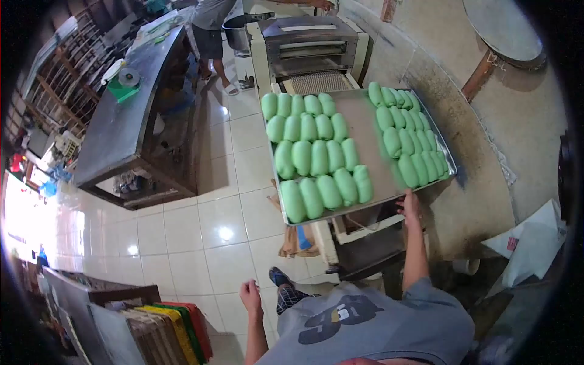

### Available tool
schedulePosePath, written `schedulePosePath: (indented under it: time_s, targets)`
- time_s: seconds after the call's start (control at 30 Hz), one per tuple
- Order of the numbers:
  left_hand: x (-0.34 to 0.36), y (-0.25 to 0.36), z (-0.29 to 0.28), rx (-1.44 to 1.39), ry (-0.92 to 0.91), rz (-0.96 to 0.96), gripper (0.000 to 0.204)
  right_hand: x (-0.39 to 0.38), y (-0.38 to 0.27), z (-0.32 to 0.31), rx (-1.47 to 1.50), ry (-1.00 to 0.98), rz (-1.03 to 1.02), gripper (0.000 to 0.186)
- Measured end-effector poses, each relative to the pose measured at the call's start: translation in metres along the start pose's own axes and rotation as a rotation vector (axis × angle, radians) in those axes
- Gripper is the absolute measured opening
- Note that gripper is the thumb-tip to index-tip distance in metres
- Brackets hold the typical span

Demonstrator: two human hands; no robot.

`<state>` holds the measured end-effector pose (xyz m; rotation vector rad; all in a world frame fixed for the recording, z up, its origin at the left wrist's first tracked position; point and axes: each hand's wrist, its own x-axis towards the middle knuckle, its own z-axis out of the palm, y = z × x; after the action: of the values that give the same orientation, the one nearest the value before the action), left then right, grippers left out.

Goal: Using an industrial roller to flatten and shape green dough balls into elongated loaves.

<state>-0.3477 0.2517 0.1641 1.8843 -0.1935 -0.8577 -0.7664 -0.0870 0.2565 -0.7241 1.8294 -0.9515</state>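
A wide metal tray with a thin metal rim rests on the machine in front of me. Smooth, light green dough rolls lie on it in two blocks of short rows, one block of rolls on the left and another on the right. A bare strip of tray runs between them. My right hand is at the tray's near right edge, fingers apart and holding nothing; whether it touches the rim I cannot tell. Low to the left of the tray, my left hand hangs with its fingers curled in, nothing visible in them.
Beyond the tray stands a dough roller machine, with another person at its left. A dark-topped worktable is on the left. Colored trays or boards stand at lower left. A wall bounds the right.
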Motion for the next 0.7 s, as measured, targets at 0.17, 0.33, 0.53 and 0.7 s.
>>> schedulePosePath:
  time_s: [0.17, 0.33, 0.53, 0.7]
  targets:
    - [0.068, 0.048, -0.034, 0.156, -0.333, -0.08, 0.024, 0.027, -0.007, 0.006, -0.024, 0.205, 0.142, 0.029]
    - [0.126, 0.16, 0.061, -0.142, -0.874, 0.044, 0.042, 0.037, -0.006, 0.034, -0.002, 0.387, 0.14, 0.032]
    - [0.136, 0.235, 0.181, -0.216, -1.104, -0.143, 0.035, 0.045, 0.009, 0.019, -0.264, 0.414, 0.047, 0.042]
    - [0.145, 0.247, 0.185, -0.216, -1.145, -0.191, 0.012, 0.016, -0.003, 0.018, -0.336, 0.325, -0.035, 0.038]
